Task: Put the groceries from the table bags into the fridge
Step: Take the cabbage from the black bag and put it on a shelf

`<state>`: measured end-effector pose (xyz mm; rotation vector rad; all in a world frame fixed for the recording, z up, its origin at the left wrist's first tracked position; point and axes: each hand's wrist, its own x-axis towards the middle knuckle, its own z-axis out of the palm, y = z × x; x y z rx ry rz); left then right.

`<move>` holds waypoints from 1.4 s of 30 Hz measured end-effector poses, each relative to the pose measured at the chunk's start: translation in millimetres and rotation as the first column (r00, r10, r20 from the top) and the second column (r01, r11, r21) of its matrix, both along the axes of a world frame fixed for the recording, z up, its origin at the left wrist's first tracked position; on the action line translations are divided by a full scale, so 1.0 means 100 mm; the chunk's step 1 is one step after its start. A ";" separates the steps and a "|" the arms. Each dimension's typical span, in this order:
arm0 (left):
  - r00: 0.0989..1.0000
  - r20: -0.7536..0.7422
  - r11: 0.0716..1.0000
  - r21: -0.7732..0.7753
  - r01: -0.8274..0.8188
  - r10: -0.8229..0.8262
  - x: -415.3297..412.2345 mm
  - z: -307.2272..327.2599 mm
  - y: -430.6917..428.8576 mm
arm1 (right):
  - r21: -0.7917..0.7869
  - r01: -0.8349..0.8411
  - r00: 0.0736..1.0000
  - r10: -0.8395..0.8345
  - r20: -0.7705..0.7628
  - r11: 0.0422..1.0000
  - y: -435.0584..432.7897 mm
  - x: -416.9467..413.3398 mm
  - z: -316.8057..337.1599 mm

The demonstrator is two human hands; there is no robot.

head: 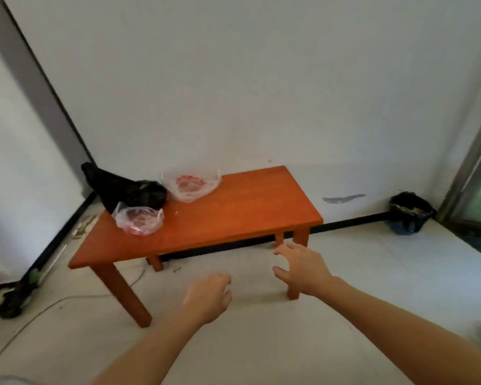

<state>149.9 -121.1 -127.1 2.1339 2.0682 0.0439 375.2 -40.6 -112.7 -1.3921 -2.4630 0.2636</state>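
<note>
A low orange wooden table (233, 212) stands against the white wall. On its left end lie three bags: a black plastic bag (128, 190) at the far corner, a clear bag with red print (192, 184) beside it, and a smaller clear bag with something red inside (139, 219) nearer the front. My left hand (208, 297) hovers over the floor in front of the table with its fingers curled loosely and nothing in it. My right hand (303, 269) is held out near the table's right front leg, fingers spread, empty. No fridge is in sight.
A dark bin (410, 212) lined with a black bag stands in the right corner by a glass door frame (472, 162). A white cable (39, 309) trails across the floor at the left, next to a dark mop head (14, 301) against the wall.
</note>
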 end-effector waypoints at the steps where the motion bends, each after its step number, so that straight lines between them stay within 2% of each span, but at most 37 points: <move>1: 0.999 0.002 0.999 -0.005 -0.042 0.042 -0.19 -0.02 -0.02 | -0.003 -0.033 0.999 0.033 0.007 0.999 0.07 -0.22 0.00; 7: 0.977 -0.002 0.976 -0.047 -0.214 0.214 -1.14 -0.19 0.08 | -0.063 -0.185 0.982 0.187 0.037 0.981 0.59 -1.43 -0.09; 14: 0.942 0.005 0.942 0.014 -0.335 0.335 -2.22 -0.18 0.83 | -0.074 -0.273 0.961 0.276 0.027 0.959 1.56 -2.71 -0.15; 18: 0.937 -0.038 0.936 0.068 -0.344 0.347 -2.78 -0.08 1.26 | -0.070 -0.304 0.952 0.307 0.024 0.950 2.14 -3.39 -0.10; 27: 0.903 0.051 0.889 0.159 -0.429 0.426 -4.09 -0.15 2.02 | -0.077 -0.405 0.909 0.410 0.077 0.911 3.02 -4.78 -0.24; 32: 0.941 0.034 0.918 0.209 -0.336 0.336 -5.00 -0.18 2.71 | -0.054 -0.392 0.918 0.394 0.038 0.918 3.63 -5.60 -0.37; 37: 0.972 -0.125 0.964 0.203 -0.172 0.200 -5.89 -0.05 3.46 | -0.042 -0.335 0.939 0.337 0.072 0.941 4.13 -6.50 -0.37; 42: 0.951 -0.298 0.984 0.174 -0.030 0.081 -6.49 0.07 4.31 | -0.097 -0.340 0.931 0.349 0.107 0.935 4.47 -7.10 -0.40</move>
